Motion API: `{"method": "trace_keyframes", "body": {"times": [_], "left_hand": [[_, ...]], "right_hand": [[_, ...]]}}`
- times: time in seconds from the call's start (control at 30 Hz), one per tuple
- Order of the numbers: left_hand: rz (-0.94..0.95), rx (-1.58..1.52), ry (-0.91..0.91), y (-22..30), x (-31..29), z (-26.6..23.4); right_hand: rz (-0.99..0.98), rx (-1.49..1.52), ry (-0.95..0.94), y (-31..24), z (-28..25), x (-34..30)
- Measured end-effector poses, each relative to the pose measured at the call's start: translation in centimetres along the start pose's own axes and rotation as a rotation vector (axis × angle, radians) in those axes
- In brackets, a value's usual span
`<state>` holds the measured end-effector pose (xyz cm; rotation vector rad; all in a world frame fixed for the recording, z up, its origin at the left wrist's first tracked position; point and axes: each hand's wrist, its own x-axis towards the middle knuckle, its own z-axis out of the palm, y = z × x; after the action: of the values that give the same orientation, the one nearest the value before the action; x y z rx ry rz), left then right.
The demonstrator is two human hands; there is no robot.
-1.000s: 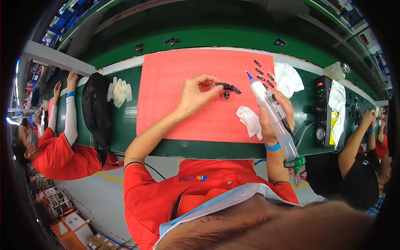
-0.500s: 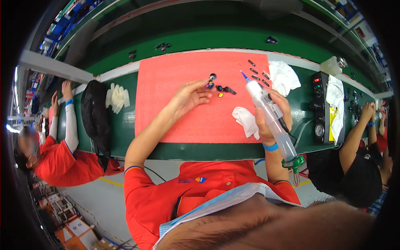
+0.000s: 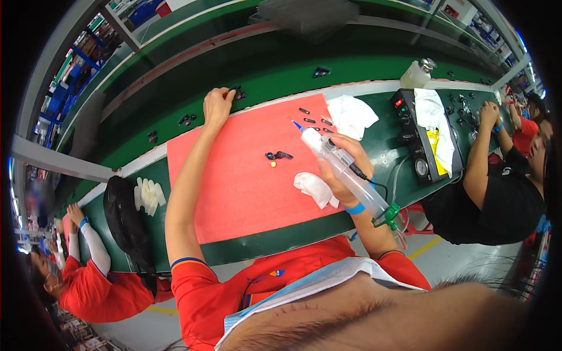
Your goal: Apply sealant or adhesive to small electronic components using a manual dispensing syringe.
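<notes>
At the green belt (image 3: pixel 275 79) beyond the mat, my left hand (image 3: pixel 217 107) is reached far forward, fingers pinched at a small dark part with purple glints (image 3: pixel 240 93). Whether the part also rests on the belt, I cannot tell. My right hand (image 3: pixel 345 167) is wrapped round a large clear dispensing syringe (image 3: pixel 351 178) with a blue needle tip and a green cap. Its tip points forward, above the pink mat (image 3: pixel 234 199). Another small dark part (image 3: pixel 283 155) lies mid-mat beside a tiny yellow piece (image 3: pixel 273 164). Several slim black pieces (image 3: pixel 309 120) lie near the needle tip.
White cloths (image 3: pixel 351 117) lie on and beside the mat. A black dispenser box with a gauge (image 3: pixel 413 137) and a bottle (image 3: pixel 417 75) stand to the right. Pale finger cots (image 3: pixel 150 196) and a black bag (image 3: pixel 120 216) are left. Co-workers sit on both sides.
My left hand has moved from above the mat forward to the belt, carrying the small dark part. My right hand still holds the syringe. The whole view has turned and shifted.
</notes>
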<state>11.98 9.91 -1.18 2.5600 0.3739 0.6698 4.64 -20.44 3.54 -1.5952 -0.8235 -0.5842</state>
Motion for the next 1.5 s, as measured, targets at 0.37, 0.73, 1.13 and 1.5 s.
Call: {"method": "trace_keyframes", "body": {"times": [0.37, 0.73, 1.13, 1.5], "left_hand": [[0.673, -0.083, -0.379, 9.5, -8.1, -4.1], [0.332, -0.179, -0.652, 10.8, -9.3, -5.3], [-0.345, -0.949, -0.522, 6.4, -12.5, -5.1], [-0.598, -1.11, -0.631, 6.6, -13.2, -5.3]], "right_hand": [[-0.04, 0.042, -0.052, 0.5, -1.3, 0.2], [0.093, 0.089, 0.059, 0.6, -0.4, -0.4], [0.115, 0.141, -0.057, 0.2, 0.3, -0.9], [0.193, 0.107, -0.198, -0.3, 0.8, -0.9]]}}
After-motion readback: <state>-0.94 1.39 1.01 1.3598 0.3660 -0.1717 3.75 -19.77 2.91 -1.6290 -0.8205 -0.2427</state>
